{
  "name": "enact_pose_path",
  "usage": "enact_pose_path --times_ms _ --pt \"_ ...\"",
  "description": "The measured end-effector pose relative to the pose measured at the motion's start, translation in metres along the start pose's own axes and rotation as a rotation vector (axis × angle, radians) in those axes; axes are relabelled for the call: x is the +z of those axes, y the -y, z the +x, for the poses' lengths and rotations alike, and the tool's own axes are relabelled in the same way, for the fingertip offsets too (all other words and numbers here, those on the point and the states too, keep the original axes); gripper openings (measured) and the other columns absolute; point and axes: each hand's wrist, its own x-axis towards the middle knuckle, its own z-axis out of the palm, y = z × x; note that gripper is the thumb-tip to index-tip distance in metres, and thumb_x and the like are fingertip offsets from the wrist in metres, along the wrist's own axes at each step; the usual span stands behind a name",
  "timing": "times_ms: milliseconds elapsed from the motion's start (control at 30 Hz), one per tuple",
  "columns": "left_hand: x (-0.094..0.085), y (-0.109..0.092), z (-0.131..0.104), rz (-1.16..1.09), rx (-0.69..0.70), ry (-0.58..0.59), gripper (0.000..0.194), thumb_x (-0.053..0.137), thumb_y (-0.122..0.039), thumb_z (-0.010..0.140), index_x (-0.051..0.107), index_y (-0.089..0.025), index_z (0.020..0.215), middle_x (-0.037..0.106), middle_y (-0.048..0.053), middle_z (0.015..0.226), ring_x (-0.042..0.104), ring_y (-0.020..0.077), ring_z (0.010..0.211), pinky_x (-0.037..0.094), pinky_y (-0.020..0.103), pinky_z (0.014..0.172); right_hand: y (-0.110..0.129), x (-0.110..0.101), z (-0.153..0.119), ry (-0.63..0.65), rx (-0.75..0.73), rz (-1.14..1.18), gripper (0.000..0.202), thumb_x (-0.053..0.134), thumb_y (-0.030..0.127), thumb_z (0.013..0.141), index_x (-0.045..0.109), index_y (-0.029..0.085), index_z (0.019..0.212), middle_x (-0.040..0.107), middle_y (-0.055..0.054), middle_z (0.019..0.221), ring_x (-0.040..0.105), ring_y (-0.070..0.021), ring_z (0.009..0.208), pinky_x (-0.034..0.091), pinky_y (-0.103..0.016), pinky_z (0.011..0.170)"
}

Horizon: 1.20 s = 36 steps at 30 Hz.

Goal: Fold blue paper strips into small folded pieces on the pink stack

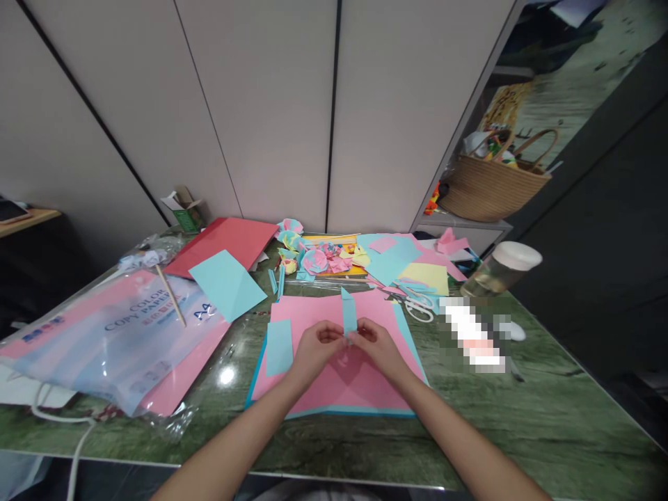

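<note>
One narrow blue strip (348, 314) (upright, creased)

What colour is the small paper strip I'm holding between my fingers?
Light blue. The paper strip shows best in the head view, pinched by left hand and right hand.

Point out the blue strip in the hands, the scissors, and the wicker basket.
blue strip (348, 313), head view, middle of the upright strip above the fingers.
scissors (420, 304), head view, white handle loops.
wicker basket (490, 189), head view, front of the woven wall.
</note>
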Motion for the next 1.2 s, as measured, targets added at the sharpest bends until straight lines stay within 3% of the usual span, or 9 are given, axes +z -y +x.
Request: enact_pose_path --times_ms 100,533,1200 --pt "0.0000 -0.0005 -0.0006 0.000 -0.006 -0.001 0.018 0.065 -0.022 0.060 0.055 -0.013 0.072 0.059 0.001 0.061 0.056 0.0123 0.056 0.043 0.023 0.054 -0.0003 -0.0022 0.0002 0.019 0.025 -0.097 0.023 0.053 0.035 0.073 0.049 0.016 0.060 0.043 0.003 0.057 0.041 -0.0094 0.055 0.033 -0.022 0.052" --pt "-0.0021 0.0045 0.0006 0.030 0.040 0.028 0.016 0.062 -0.019 0.061 0.055 -0.014 0.075 0.057 0.000 0.064 0.053 0.0101 0.059 0.041 0.021 0.057 -0.0008 -0.0004 -0.0018 -0.070 0.044 -0.133 0.029 0.054 0.039 0.070 0.042 0.017 0.055 0.034 0.005 0.053 0.033 -0.0082 0.050 0.026 -0.021 0.047" --pt "-0.0031 0.0013 -0.0013 -0.007 0.022 0.068 0.021 0.060 -0.015 0.060 0.053 -0.014 0.080 0.054 -0.002 0.063 0.052 0.0100 0.058 0.040 0.021 0.056 0.0056 -0.0005 -0.0041 -0.031 0.041 -0.081 0.029 0.053 0.040 0.072 0.048 0.016 0.056 0.040 0.004 0.052 0.038 -0.0090 0.049 0.029 -0.022 0.047"
